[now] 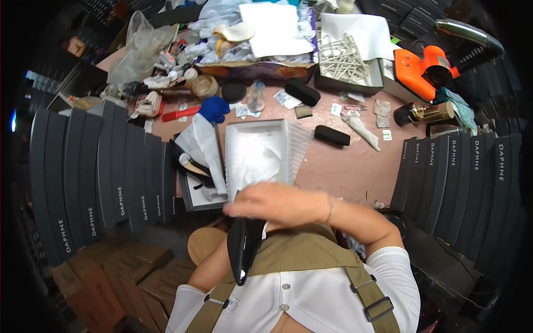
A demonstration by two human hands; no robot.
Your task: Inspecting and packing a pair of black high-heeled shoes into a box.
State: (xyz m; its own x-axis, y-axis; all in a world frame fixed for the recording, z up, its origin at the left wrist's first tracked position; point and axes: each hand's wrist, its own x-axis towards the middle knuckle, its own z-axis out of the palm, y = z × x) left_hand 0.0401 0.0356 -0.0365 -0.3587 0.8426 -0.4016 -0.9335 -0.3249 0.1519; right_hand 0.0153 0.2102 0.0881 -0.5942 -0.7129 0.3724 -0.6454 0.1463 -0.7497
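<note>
A glossy black pointed shoe [244, 250] is held up in front of my apron, its toe towards me. My right hand [277, 203] reaches across its far end with the fingers bent together, slightly blurred; what lies under them is hidden. From the lower left my left forearm [214, 263] runs in behind the shoe, and that hand's fingers are covered. A bit of white [264, 230] shows beside the shoe below my right hand. Just beyond, an open box part [229, 155] lined with white paper lies beside a grey box [208, 206] holding another dark shoe [191, 166] and white tissue.
Upright rows of dark grey boxes flank the table, left [111, 166] and right [452, 172]. Two black pads [332, 135], a red strip [180, 114] and a blue cloth [213, 110] lie on it. Farther back are a box of white sticks [350, 84] and an orange device [413, 75].
</note>
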